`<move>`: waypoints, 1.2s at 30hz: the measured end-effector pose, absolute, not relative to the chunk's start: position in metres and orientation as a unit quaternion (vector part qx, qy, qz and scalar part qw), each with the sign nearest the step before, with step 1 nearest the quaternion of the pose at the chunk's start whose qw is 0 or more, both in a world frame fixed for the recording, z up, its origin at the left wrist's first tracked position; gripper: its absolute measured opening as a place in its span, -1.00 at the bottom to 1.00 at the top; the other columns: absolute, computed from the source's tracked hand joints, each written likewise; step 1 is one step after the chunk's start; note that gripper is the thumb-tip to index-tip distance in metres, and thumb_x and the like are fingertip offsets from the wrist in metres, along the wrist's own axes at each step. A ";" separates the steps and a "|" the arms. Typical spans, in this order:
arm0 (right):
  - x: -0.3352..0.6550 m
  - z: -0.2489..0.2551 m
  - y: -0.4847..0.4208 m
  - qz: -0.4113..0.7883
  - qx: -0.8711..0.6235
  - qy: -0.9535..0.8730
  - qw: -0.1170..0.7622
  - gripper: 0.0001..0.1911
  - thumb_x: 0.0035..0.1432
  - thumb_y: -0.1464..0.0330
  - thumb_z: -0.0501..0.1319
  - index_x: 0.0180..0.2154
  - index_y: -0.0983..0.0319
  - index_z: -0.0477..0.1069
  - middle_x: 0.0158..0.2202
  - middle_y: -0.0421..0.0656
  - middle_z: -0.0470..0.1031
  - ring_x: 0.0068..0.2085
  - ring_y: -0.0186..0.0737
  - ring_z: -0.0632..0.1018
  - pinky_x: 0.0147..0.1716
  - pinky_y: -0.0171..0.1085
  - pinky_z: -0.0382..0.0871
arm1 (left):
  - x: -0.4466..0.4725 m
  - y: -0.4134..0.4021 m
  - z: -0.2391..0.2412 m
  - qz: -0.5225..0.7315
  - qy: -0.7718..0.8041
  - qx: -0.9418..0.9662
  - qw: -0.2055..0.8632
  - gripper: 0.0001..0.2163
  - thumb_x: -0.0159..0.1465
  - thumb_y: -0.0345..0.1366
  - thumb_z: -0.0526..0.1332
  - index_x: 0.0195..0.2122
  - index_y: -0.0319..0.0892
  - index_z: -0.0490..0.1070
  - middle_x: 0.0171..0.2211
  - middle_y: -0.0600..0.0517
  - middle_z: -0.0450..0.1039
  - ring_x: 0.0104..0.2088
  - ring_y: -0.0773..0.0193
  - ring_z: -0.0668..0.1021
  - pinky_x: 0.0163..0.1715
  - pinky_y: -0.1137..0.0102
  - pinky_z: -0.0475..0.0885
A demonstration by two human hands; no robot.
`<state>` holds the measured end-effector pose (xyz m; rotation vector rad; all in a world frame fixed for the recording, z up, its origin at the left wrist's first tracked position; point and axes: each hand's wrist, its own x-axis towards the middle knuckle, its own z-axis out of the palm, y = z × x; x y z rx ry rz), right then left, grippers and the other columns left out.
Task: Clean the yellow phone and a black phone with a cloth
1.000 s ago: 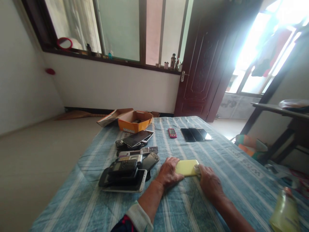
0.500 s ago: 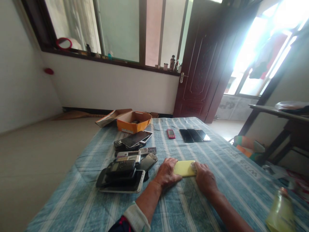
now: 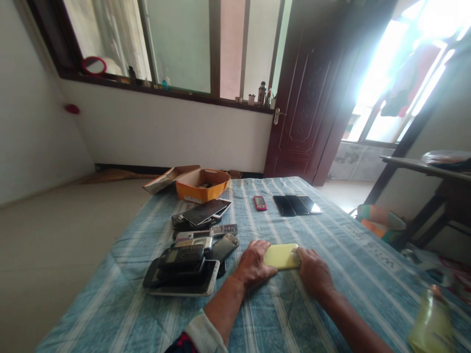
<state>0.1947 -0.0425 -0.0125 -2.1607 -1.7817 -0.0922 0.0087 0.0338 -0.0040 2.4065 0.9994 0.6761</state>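
Observation:
A yellow phone (image 3: 280, 257), plain side up, lies on the blue striped cloth (image 3: 257, 304) in front of me. My left hand (image 3: 253, 264) grips its left end, thumb along the near edge and fingers at the far edge. At the phone's right end, my right hand (image 3: 312, 269) is closed on a small white wad (image 3: 295, 252) pressed against the surface. The wad looks like tissue or cloth, mostly hidden by the fingers. Left of my left hand lies a pile of old phones (image 3: 184, 269), with a dark smartphone (image 3: 224, 247) closest to it.
Beyond the pile stand an orange box (image 3: 202, 189) and its lid (image 3: 171, 177). A pink phone (image 3: 260, 203) and a row of dark smartphones (image 3: 296, 205) lie farther back. A bottle of yellowish liquid (image 3: 432, 318) stands at the right. A dark red door (image 3: 309, 98) rises behind.
The view has shifted slightly. Both hands stay at the yellow phone in nearly the same places, the white wad still at its right end.

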 end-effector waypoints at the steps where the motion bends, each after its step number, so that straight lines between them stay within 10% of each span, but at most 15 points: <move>1: 0.195 -0.011 -0.037 -0.030 -0.762 -0.626 0.166 -0.68 0.21 0.57 0.00 -0.17 0.22 0.48 -0.21 -0.12 0.54 -0.16 -0.16 0.45 -0.21 -0.31 0.19 | 0.009 0.034 -0.004 0.244 0.362 0.871 0.223 -0.56 -0.08 -0.27 0.37 -0.13 -0.22 0.42 -0.13 -0.08 0.45 -0.09 0.06 0.42 -0.05 0.27 0.36; 21: 0.203 -0.014 -0.052 -0.020 -0.747 -0.642 0.172 -0.61 0.16 0.58 -0.01 -0.13 0.20 0.50 -0.19 -0.12 0.56 -0.15 -0.16 0.49 -0.21 -0.32 0.24 | 0.008 0.033 -0.001 0.234 0.366 0.871 0.228 -0.54 -0.08 -0.26 0.37 -0.11 -0.17 0.41 -0.13 -0.04 0.45 -0.10 0.07 0.42 -0.06 0.29 0.36; 36: 0.227 -0.018 -0.021 0.132 -0.722 -0.495 0.465 -0.61 0.01 0.44 0.04 -0.18 0.23 0.55 -0.14 -0.11 0.60 -0.08 -0.14 0.56 -0.06 -0.25 0.39 | 0.007 0.033 0.001 0.231 0.364 0.871 0.236 -0.58 -0.07 -0.26 0.38 -0.14 -0.17 0.42 -0.14 -0.04 0.44 -0.09 0.07 0.41 -0.06 0.29 0.35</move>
